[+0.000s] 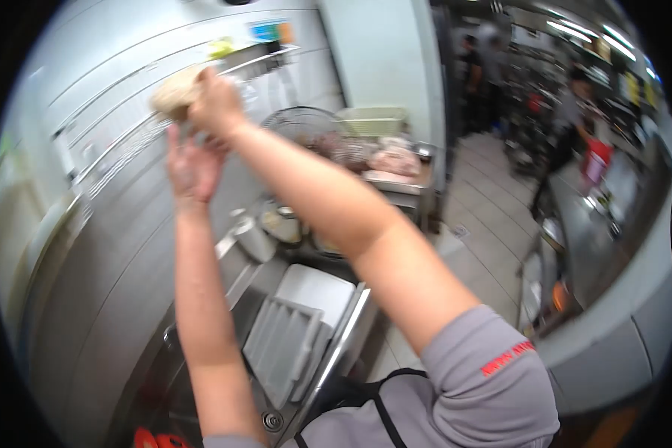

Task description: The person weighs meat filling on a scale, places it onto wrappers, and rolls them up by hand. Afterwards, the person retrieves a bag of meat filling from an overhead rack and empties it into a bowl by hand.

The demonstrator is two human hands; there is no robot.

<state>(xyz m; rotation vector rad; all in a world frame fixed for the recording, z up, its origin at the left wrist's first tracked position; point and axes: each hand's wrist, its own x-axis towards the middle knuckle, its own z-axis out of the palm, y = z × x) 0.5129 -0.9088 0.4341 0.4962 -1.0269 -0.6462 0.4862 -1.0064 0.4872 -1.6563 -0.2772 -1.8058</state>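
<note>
Raised to the wall, my right hand [218, 104] is closed round a rounded, beige, soft-looking bundle [178, 91]. Blur hides its exact kind. Just below it, my left hand [196, 170] is open, with the palm showing and the fingers pointing up. Its fingertips come close to the bundle's underside; I cannot tell whether they touch. Both hands are in front of a wire wall rack [119, 153], where a yellow-green item [220, 48] sits farther along.
Below me a metal sink [355, 313] holds a grey ribbed tray [282, 347] and a white tray [317, 293]. A white container [254, 239] stands behind. Pinkish raw meat [396, 160] and a pale green basket [373, 119] are beyond. Several people work at the far right.
</note>
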